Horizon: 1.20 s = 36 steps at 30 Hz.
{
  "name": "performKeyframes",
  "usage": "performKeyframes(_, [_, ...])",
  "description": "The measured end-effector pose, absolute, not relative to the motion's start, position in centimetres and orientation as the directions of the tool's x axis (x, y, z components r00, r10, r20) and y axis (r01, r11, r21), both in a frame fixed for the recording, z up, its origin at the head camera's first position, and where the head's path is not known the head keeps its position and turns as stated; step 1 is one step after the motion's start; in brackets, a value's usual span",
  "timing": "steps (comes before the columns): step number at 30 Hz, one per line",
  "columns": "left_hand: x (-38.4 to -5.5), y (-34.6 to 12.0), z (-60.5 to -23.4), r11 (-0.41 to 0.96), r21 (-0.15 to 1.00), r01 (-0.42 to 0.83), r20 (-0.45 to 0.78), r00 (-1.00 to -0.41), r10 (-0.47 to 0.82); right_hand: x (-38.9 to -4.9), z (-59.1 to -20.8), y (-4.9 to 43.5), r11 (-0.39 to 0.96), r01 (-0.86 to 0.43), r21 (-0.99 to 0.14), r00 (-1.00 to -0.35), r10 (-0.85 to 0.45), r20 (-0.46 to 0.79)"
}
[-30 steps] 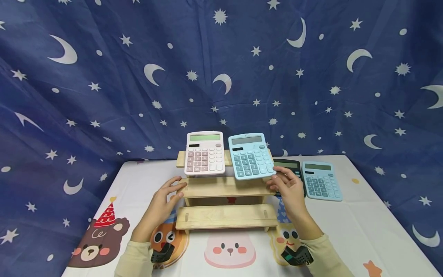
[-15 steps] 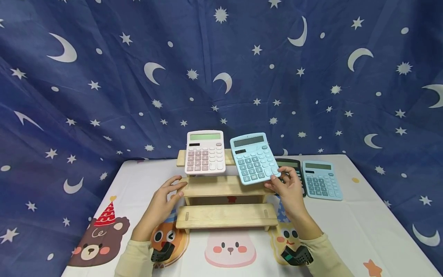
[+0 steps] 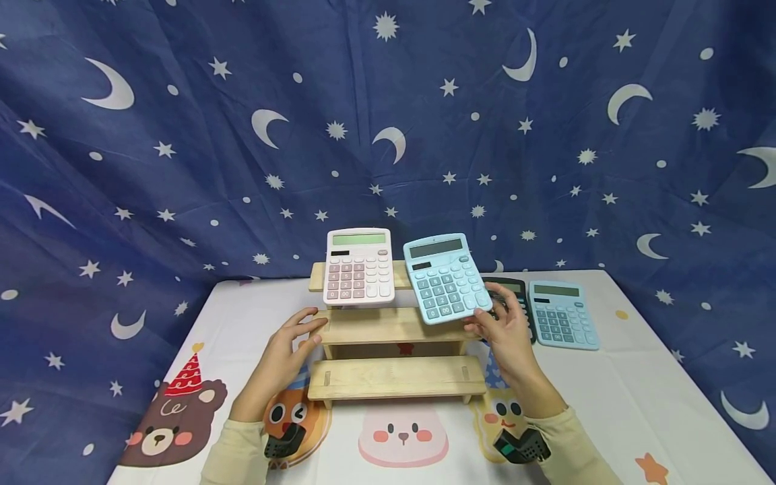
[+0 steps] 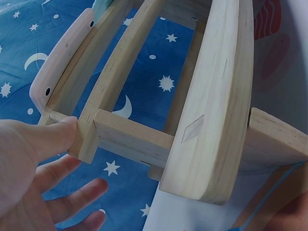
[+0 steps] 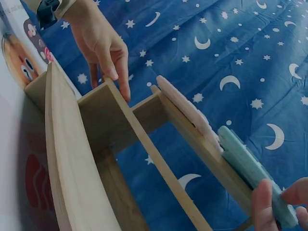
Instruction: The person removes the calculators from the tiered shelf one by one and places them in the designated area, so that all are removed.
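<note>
My right hand (image 3: 508, 340) pinches the lower right corner of a light blue calculator (image 3: 438, 273) between thumb and fingers. The calculator leans, tilted to the left at its top, against the top tier of a stepped wooden stand (image 3: 397, 378). Beside it on that tier, a pale pink calculator (image 3: 370, 250) stands upright with a green display. In the right wrist view, the edges of the pink calculator (image 5: 187, 108) and the blue one (image 5: 250, 161) nearly meet. My left hand (image 3: 281, 360) holds the left end of the middle tier, thumb (image 4: 55, 136) on one side of the board.
On the table to the right lie a black calculator (image 3: 515, 288), partly hidden behind my right hand, and another light blue calculator (image 3: 562, 316). A white cloth with cartoon animals (image 3: 403, 441) covers the table. Behind hangs a dark blue curtain (image 3: 339, 74) with moons and stars.
The blue calculator's lower end has swung right and slightly down with my right hand, so it tilts more. Over the last half second it barely moves. My left hand stays in place.
</note>
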<state>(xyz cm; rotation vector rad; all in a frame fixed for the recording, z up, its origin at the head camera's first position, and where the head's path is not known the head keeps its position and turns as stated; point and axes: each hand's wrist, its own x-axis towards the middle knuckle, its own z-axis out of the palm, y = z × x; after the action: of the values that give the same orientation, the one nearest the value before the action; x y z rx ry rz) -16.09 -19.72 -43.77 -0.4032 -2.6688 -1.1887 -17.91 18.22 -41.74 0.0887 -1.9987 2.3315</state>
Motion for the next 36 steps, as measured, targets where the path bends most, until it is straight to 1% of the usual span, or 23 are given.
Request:
performKeyframes(5, [-16.1, -19.7, -43.8, 0.636, 0.698, 0.328, 0.288, -0.942, 0.17, -18.0, -41.7, 18.6, -0.113, -0.112, -0.987, -0.991, -0.065, 0.12])
performKeyframes(14, [-16.0, -19.7, -43.8, 0.637, 0.701, 0.32, 0.28, -0.946, 0.166, -18.0, -41.7, 19.1, -0.086, -0.093, -0.992, -0.983, -0.151, 0.105])
performKeyframes(17, [-16.0, -19.7, -43.8, 0.637, 0.7, 0.322, 0.283, -0.944, 0.167, -18.0, -41.7, 19.2, -0.103, -0.087, -0.991, -0.982, -0.161, 0.103])
performKeyframes(26, [-16.0, -19.7, -44.0, 0.645, 0.689, 0.329, 0.292, -0.942, 0.169, -17.9, -41.4, 19.5, -0.213, -0.037, -0.976, -0.977, -0.196, 0.08])
performKeyframes(36, [-16.2, -19.7, -44.0, 0.65, 0.675, 0.348, 0.312, -0.934, 0.177, -17.6, -40.5, 20.1, -0.262, -0.011, -0.965, -0.98, -0.19, 0.063])
